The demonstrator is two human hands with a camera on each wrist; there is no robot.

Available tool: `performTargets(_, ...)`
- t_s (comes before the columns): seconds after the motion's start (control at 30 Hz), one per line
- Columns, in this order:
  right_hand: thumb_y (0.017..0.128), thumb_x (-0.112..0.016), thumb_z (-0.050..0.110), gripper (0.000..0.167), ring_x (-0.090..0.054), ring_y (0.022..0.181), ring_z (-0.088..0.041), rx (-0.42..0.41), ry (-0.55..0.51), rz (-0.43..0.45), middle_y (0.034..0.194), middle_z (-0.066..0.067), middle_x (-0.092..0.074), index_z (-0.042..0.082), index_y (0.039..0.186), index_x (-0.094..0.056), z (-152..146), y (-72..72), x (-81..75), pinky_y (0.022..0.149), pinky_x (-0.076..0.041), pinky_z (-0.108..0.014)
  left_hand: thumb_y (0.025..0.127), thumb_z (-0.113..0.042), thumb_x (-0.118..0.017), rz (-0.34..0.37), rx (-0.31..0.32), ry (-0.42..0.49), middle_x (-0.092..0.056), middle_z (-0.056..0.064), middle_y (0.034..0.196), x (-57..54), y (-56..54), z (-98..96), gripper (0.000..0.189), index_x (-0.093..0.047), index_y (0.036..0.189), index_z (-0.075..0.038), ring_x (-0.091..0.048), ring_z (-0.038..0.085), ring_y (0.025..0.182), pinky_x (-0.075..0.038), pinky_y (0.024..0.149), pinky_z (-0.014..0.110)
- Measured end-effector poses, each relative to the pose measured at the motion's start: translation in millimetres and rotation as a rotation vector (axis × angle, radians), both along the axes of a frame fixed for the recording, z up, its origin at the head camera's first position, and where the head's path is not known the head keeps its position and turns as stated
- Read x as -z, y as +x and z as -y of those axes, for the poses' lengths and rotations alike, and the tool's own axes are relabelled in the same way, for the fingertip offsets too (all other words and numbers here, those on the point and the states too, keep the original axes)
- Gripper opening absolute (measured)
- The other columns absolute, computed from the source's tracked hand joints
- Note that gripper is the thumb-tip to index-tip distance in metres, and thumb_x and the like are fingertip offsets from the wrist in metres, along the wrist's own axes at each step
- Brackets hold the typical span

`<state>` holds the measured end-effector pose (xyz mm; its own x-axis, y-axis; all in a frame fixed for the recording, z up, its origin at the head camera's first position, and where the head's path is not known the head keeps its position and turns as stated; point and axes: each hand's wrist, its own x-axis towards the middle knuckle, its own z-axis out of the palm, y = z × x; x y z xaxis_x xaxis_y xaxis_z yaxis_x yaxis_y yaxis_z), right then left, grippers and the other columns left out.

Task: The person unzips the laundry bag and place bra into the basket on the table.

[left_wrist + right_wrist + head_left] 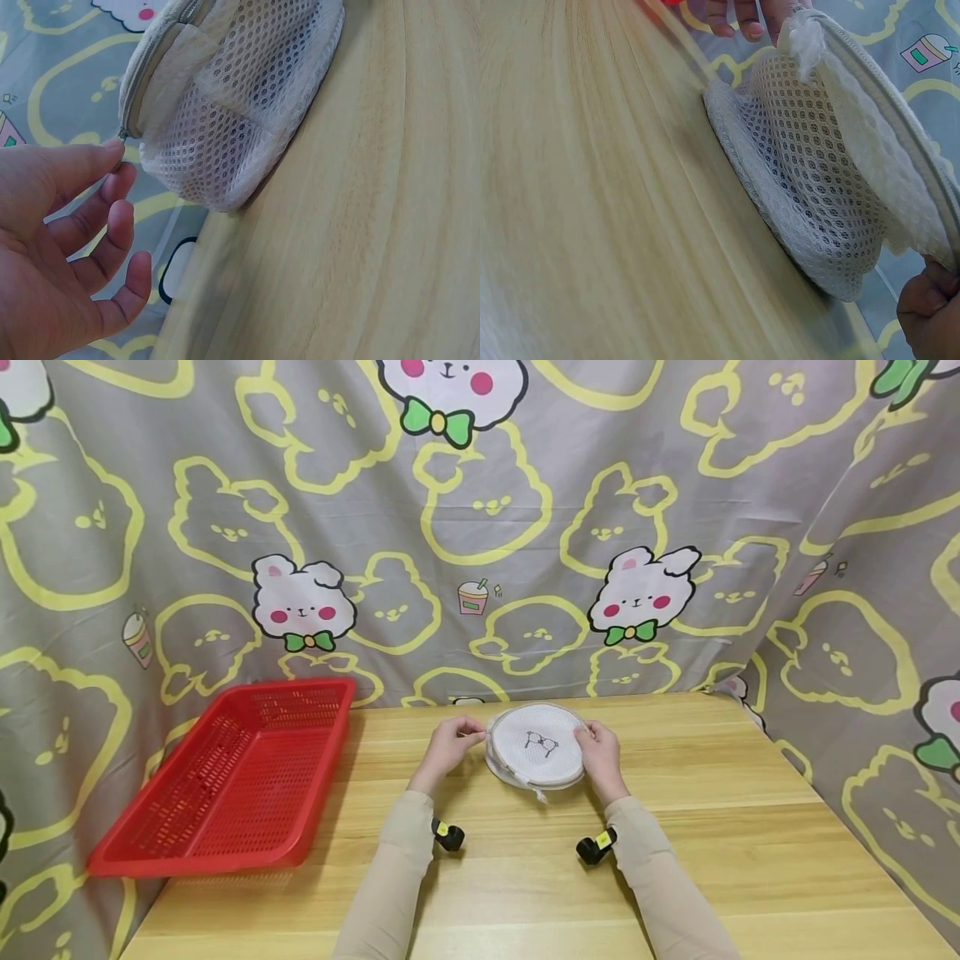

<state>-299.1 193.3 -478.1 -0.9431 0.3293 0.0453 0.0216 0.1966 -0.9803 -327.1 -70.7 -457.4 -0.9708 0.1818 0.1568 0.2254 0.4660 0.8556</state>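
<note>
A round white mesh laundry bag (536,747) with a small dark animal-face print on its top stands on the table. Its zipper (142,71) runs around the upper rim. Between thumb and index finger, my left hand (452,743) pinches the zipper pull at the bag's left side; the other fingers are loosely bent. On the opposite side my right hand (602,750) grips the rim, thumb on top. The right wrist view shows the mesh side wall (802,127) and a white tuft (806,45) near the zipper. Whatever is inside the bag cannot be seen.
A red plastic basket (315,810) with slotted walls stands at the left of the wooden table (510,893). Behind the table and at its sides hangs a grey curtain (525,635) with cartoon prints. Small black cameras sit on both wrists.
</note>
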Motion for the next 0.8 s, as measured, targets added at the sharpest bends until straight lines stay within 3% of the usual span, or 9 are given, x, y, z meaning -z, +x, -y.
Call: performTargets(0.8,0.098,-0.05,0.014,0.032,-0.054,0.082,-0.002,0.008,-0.009,-0.002,0.117,-0.024,-0.064,-0.006,0.12,-0.061,0.3,0.9,0.4,0.071,-0.044,-0.008,0.088,-0.013,-0.07,-0.011,0.036,0.027,-0.071,0.008,0.09,-4.3,8.3,1.0,0.007,-0.071,0.092,-0.006,-0.057,0.013,0.079,-0.044,0.07,0.024)
